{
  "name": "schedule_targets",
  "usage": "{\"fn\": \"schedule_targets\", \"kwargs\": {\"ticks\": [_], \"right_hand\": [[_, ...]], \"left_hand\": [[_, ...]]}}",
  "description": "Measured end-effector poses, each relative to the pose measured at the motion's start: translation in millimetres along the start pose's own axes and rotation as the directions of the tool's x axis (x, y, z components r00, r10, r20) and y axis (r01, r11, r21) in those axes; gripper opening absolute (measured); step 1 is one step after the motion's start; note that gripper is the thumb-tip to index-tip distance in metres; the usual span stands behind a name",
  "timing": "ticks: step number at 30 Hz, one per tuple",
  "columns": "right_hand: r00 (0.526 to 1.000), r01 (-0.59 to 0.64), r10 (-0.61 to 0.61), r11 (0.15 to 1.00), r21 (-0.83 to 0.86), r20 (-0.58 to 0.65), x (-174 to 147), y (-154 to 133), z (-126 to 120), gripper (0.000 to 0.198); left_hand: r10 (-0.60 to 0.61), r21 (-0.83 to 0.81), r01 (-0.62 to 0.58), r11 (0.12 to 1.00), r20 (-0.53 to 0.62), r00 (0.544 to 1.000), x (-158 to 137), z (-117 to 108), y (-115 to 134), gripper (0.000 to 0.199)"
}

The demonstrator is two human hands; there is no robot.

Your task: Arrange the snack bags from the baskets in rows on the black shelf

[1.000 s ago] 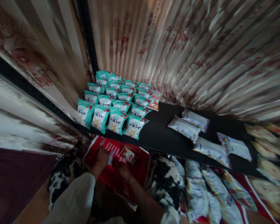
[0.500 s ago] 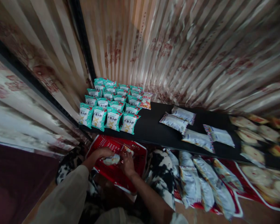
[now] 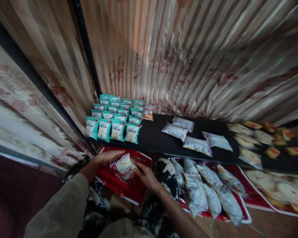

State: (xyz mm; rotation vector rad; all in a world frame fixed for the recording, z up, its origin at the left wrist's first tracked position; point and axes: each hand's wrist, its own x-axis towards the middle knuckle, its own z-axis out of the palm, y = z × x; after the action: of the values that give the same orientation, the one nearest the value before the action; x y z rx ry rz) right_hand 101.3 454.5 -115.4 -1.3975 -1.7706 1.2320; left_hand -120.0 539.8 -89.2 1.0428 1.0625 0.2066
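A small white snack bag (image 3: 125, 167) with red lettering and a striped edge is tilted above a red plastic basket (image 3: 114, 185) between my knees. My right hand (image 3: 147, 176) pinches the bag's right side, fingers and thumb closed on it. Along the bag's upper left edge lies my left hand (image 3: 108, 158), its fingers stretched out flat; whether the palm bears any weight is hidden. Just beyond the basket, rows of teal-and-white snack bags (image 3: 118, 130) stand on a black shelf (image 3: 154, 132). One orange-and-white bag (image 3: 148, 113) is at their right end.
Several pale bags (image 3: 197, 145) lie flat on the shelf, with round packaged items (image 3: 250, 157) farther right. Below, another red basket (image 3: 247, 215) holds long silvery bags (image 3: 195, 190). A dark post (image 3: 86, 49) and striped curtains (image 3: 176, 59) bound the shelf.
The bag has turned so that its lettered face shows. My left fingers have straightened from a curl, and my right hand has closed on the bag's right side. The view has shifted rightward.
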Motion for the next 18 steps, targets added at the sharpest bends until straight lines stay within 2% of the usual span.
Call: {"fn": "schedule_targets", "kwargs": {"ticks": [4,6,9,13,15,18], "right_hand": [[0.998,-0.001,0.018,0.969,0.245,-0.066,-7.0,-6.4,-17.5,0.044],[0.993,0.014,0.024,0.944,0.329,-0.112,-9.2,-8.6,-25.5,0.046],[0.984,0.042,0.033,0.911,0.410,-0.175,-11.7,-13.2,-36.8,0.044],[0.966,0.052,0.070,0.889,0.455,-0.248,-13.4,-16.0,-50.1,0.042],[0.956,0.057,0.082,0.888,0.455,-0.281,-13.6,-13.7,-56.2,0.043],[0.951,0.051,0.094,0.892,0.449,-0.296,-13.7,-6.9,-64.2,0.044]], "left_hand": [[0.004,-0.127,0.018,0.992,0.173,0.985,-16.6,3.8,27.3,0.068],[0.077,-0.192,-0.039,0.981,0.195,0.978,-21.9,8.6,36.5,0.064],[0.238,-0.275,-0.198,0.941,0.117,0.964,-23.2,20.6,43.4,0.044],[0.371,-0.346,-0.319,0.882,0.095,0.924,-18.7,39.0,49.2,0.041],[0.403,-0.324,-0.356,0.877,0.090,0.911,-15.0,48.5,53.0,0.040],[0.406,-0.197,-0.386,0.901,0.068,0.911,-4.2,64.7,58.4,0.042]]}}
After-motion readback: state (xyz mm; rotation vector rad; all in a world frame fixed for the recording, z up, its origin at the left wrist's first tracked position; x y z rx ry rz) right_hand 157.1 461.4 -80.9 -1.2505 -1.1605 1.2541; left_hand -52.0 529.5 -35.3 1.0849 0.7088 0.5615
